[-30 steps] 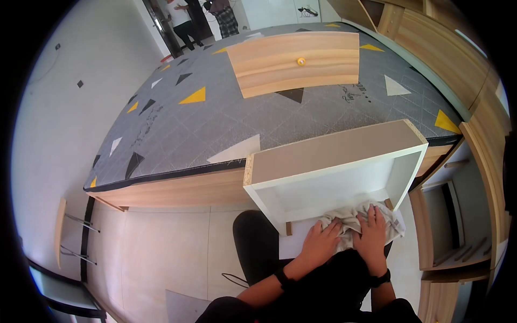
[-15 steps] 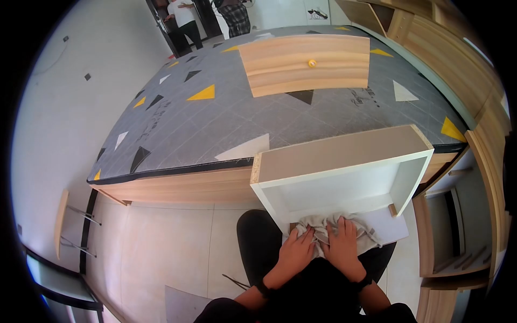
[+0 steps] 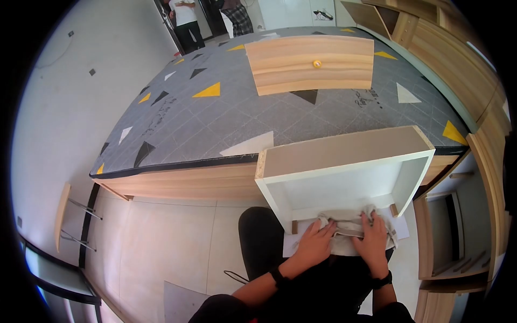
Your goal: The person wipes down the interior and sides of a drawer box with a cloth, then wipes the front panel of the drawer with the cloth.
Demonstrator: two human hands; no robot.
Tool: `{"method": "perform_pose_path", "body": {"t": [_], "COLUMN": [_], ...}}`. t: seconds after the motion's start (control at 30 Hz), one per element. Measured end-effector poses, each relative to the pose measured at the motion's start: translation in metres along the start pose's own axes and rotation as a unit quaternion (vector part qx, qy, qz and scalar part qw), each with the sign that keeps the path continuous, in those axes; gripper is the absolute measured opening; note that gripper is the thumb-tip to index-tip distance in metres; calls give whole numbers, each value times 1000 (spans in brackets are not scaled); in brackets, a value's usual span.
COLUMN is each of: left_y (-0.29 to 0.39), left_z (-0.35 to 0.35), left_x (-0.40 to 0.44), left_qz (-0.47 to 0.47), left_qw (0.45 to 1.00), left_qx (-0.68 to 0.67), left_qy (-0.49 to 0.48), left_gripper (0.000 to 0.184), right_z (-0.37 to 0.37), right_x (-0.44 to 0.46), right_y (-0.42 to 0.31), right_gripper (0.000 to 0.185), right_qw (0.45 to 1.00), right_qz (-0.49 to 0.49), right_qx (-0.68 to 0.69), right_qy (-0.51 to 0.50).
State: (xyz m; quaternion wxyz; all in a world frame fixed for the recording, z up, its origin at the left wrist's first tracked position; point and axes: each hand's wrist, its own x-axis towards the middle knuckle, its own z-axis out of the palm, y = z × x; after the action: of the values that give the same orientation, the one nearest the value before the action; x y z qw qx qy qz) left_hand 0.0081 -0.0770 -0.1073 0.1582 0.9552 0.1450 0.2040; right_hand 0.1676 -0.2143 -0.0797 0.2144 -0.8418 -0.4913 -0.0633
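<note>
A crumpled grey-beige cloth (image 3: 344, 245) lies over a white panel (image 3: 291, 243) on my lap. My left hand (image 3: 316, 240) presses on the cloth's left part, fingers curled onto it. My right hand (image 3: 372, 241) grips its right part. Just beyond the hands, a white drawer frame (image 3: 344, 156) stands tilted against the bed edge, its open side towards me. Small brown blocks (image 3: 294, 226) sit at its near corners. The fingertips are partly sunk in the cloth folds.
A wooden panel with a round yellow knob (image 3: 312, 67) lies on the patterned mattress (image 3: 177, 121). Wooden cabinet parts (image 3: 431, 237) stand at the right. A small folding table (image 3: 63, 218) is at the left. Two people (image 3: 186, 21) stand at the far end.
Both hands slid left with the cloth, then back right. The cloth is now spread flatter beneath them. The view has shifted slightly.
</note>
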Motion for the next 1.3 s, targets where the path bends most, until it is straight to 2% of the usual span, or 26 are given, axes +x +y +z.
{"method": "perform_pose_path", "body": {"t": [0.07, 0.1, 0.2, 0.33, 0.5, 0.63, 0.7, 0.73, 0.8, 0.83, 0.9, 0.93, 1.0, 1.03, 1.07, 1.1, 1.13, 1.17, 1.2, 1.27, 1.3], "left_y": [4, 5, 6, 6, 13, 10, 8, 5, -6, -11, -9, -4, 5, 12, 16, 21, 26, 28, 28, 29, 29], "left_z": [6, 9, 12, 7, -6, -12, -19, -22, -22, -25, -38, -48, -77, -88, -95, -103, -112, -124, -132, -146, -156], "left_x": [6, 12, 18, 16, 10, 0, -6, -8, -14, -16, -16, -15, -10, -6, 1, 7, 14, 24, 34, 53, 64], "left_qz": [29, 38, 46, 36, 0, -32, -42, -51, -31, -9, 14, 38, 70, 100, 100, 115, 129, 146, 133, 119, 71], "left_qw": [999, 999, 999, 999, 999, 999, 999, 999, 999, 999, 998, 997, 995, 991, 990, 980, 965, 949, 939, 929, 924], "left_qx": [-14, -24, -26, -18, 22, 28, 13, -1, -25, -47, -48, -49, -28, -9, -10, 29, 68, 104, 127, 150, 162], "left_qy": [3, -7, -11, 20, 27, 14, 5, -5, 8, 19, 36, 52, 72, 93, 94, 157, 218, 260, 289, 317, 339], "left_gripper": [58, 59, 60, 56, 51, 48, 46, 44, 42, 40, 38, 37, 39, 42, 42, 47, 51, 59, 59, 58, 57], "right_z": [-7, -4, 8, 14, 20, 21, 16, 13, 3, -4, -23, -30, -41, -47, -54, -63, -76, -90, -103, -120, -126], "right_x": [-3, -5, -5, 2, 2, 2, 1, 2, 2, 0, -3, -5, -5, -4, 0, 4, 14, 29, 43, 65, 82], "right_y": [8, 13, 9, -3, -7, -11, -9, -9, -10, -11, -8, -5, 2, 5, 7, 7, 0, -12, -21, -26, -32], "right_gripper": [77, 86, 92, 93, 79, 70, 62, 62, 58, 58, 59, 59, 56, 56, 56, 57, 57, 57, 56, 57, 57], "right_qw": [998, 996, 990, 992, 999, 999, 994, 994, 966, 966, 897, 897, 911, 912, 909, 900, 900, 889, 875, 920, 928], "right_qz": [62, 64, 100, 75, 2, -18, -63, -66, -31, -31, 75, 77, 56, 57, 43, 30, 32, 5, -23, -108, -142], "right_qx": [-24, -37, -66, -89, -20, 9, 91, 91, 252, 253, 436, 435, 371, 369, 339, 306, 306, 292, 277, 144, 112], "right_qy": [23, 48, 79, 57, 37, 46, -6, -7, -41, -43, -6, -7, 170, 169, 240, 309, 308, 353, 396, 348, 326]}}
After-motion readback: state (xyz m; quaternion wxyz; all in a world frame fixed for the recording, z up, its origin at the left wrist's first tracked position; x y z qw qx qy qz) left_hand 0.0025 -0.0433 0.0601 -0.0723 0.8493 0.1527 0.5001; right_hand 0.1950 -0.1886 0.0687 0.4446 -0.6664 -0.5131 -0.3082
